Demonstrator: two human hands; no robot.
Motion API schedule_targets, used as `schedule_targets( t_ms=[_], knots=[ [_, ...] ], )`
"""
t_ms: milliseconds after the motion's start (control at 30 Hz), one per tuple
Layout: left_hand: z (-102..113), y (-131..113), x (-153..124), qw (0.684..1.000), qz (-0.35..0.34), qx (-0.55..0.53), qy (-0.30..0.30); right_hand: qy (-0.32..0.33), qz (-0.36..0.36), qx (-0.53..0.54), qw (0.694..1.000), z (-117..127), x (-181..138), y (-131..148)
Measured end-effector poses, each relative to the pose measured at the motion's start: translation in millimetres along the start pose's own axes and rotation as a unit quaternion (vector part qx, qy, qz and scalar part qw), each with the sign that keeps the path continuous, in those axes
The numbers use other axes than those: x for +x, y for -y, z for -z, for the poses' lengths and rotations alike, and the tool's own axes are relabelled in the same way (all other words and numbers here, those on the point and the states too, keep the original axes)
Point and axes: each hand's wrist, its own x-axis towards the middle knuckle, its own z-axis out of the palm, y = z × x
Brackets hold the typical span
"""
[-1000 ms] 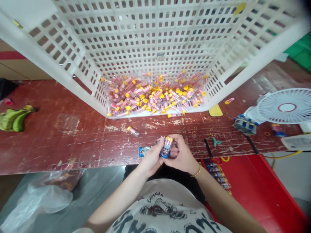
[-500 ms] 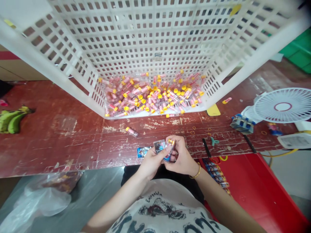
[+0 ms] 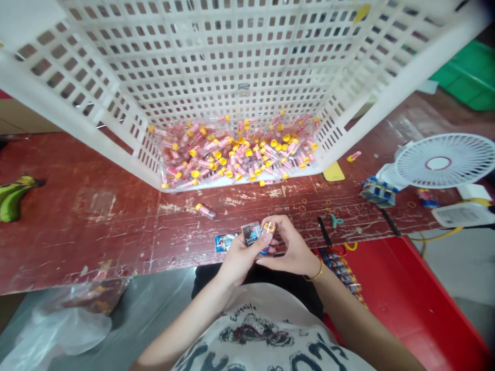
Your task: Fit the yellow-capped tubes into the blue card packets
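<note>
Near the table's front edge, my left hand point(image 3: 242, 256) is closed on a small dark printed card point(image 3: 251, 233), which looks like it is in a clear sleeve. My left thumb presses on a small yellow-capped tube point(image 3: 268, 231) with a blue lower part. My right hand point(image 3: 292, 247) is curled around that tube from the right, its fingertips touching it. Most of the tube's lower end is hidden by fingers. A flat blue printed packet point(image 3: 225, 242) lies on the table just left of my left hand.
A white plastic basket point(image 3: 83, 126) lies tipped toward me, with many yellow-capped tubes point(image 3: 232, 154) inside. One loose tube point(image 3: 206, 211) lies before it. A white fan point(image 3: 436, 162), bundled blue packets point(image 3: 379, 191) and a red surface point(image 3: 406, 299) are on the right; bananas point(image 3: 13, 198) on the left.
The view has shifted slightly, so the basket and fan appear a little further left. Both hands stay together around the same tube and card, with only slight finger movement.
</note>
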Motion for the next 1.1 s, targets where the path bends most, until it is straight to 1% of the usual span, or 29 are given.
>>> schedule_targets(
  t_ms=[67,100,167,233,267,300,333,367,400,433,467,500,567,633,667,733,800,833,867,900,933,1000,1033,1067,1100],
  knots=[
    [-2.7,4.2,1.6,0.999,0.018,0.034,0.018,-0.031,-0.023,0.044,0.998,8.1,-3.5,-0.2],
    [-5.1,7.4,3.2,0.998,0.035,0.048,0.029,-0.064,-0.037,0.067,0.995,13.6,-8.5,-2.3],
    [-10.8,16.1,8.6,0.994,0.069,0.071,0.051,-0.159,-0.062,0.104,0.98,30.2,-28.3,-11.1],
    [-16.2,26.8,16.2,0.991,0.072,0.097,0.059,-0.284,-0.087,0.102,0.949,55.9,-65.0,-25.8],
    [-18.4,32.2,20.1,0.989,0.068,0.115,0.062,-0.358,-0.11,0.072,0.925,71.4,-89.8,-34.8],
    [-20.1,37.0,23.6,0.987,0.062,0.132,0.066,-0.429,-0.139,0.033,0.892,87.8,-117.6,-44.5],
    [-21.4,40.9,26.3,0.985,0.058,0.145,0.07,-0.497,-0.174,-0.028,0.85,103.9,-146.9,-55.1],
    [-22.3,43.7,28.2,0.984,0.057,0.152,0.076,-0.554,-0.215,-0.106,0.797,118.7,-175.4,-66.5],
    [-22.9,45.2,29.1,0.983,0.061,0.15,0.083,-0.575,-0.238,-0.128,0.772,131.2,-201.2,-78.5],
    [-23.3,45.5,29.2,0.983,0.068,0.141,0.094,-0.582,-0.261,-0.14,0.757,140.7,-222.7,-91.1],
    [-23.4,44.9,28.5,0.983,0.076,0.127,0.104,-0.58,-0.286,-0.147,0.748,146.9,-238.9,-103.7],
    [-23.4,43.5,27.2,0.983,0.085,0.116,0.114,-0.57,-0.307,-0.145,0.748,149.6,-249.9,-116.2],
    [-22.8,39.6,24.0,0.98,0.099,0.105,0.134,-0.546,-0.347,-0.152,0.747,147.3,-259.0,-138.3],
    [-20.6,35.5,20.9,0.977,0.108,0.111,0.146,-0.528,-0.371,-0.169,0.745,140.8,-259.6,-153.8],
    [-18.8,33.8,19.5,0.976,0.11,0.116,0.147,-0.525,-0.377,-0.183,0.741,138.0,-259.4,-157.8],
    [-13.5,31.1,17.5,0.976,0.113,0.123,0.138,-0.527,-0.375,-0.218,0.731,136.3,-259.4,-157.6],
    [-6.5,29.1,16.4,0.98,0.11,0.122,0.114,-0.533,-0.353,-0.248,0.728,139.4,-253.8,-148.0],
    [-2.7,28.0,16.3,0.982,0.109,0.116,0.101,-0.532,-0.333,-0.261,0.734,141.8,-245.1,-141.2],
    [1.1,26.6,16.7,0.984,0.109,0.109,0.088,-0.523,-0.302,-0.275,0.749,143.4,-230.7,-133.6],
    [4.8,24.9,17.3,0.986,0.109,0.1,0.076,-0.503,-0.26,-0.289,0.772,143.3,-209.8,-125.7],
    [8.1,22.7,18.0,0.988,0.107,0.092,0.066,-0.474,-0.208,-0.304,0.8,140.5,-182.2,-117.6],
    [13.5,16.8,18.5,0.991,0.101,0.075,0.051,-0.379,-0.089,-0.338,0.857,125.5,-111.1,-101.2],
    [15.5,13.5,18.0,0.992,0.096,0.067,0.047,-0.328,-0.038,-0.354,0.875,114.0,-71.1,-93.7],
    [17.2,10.1,16.7,0.993,0.093,0.06,0.045,-0.258,-0.002,-0.384,0.887,101.0,-30.9,-87.2],
    [18.6,7.0,15.0,0.994,0.09,0.053,0.044,-0.194,0.022,-0.431,0.881,87.4,7.2,-82.1]
  ],
)
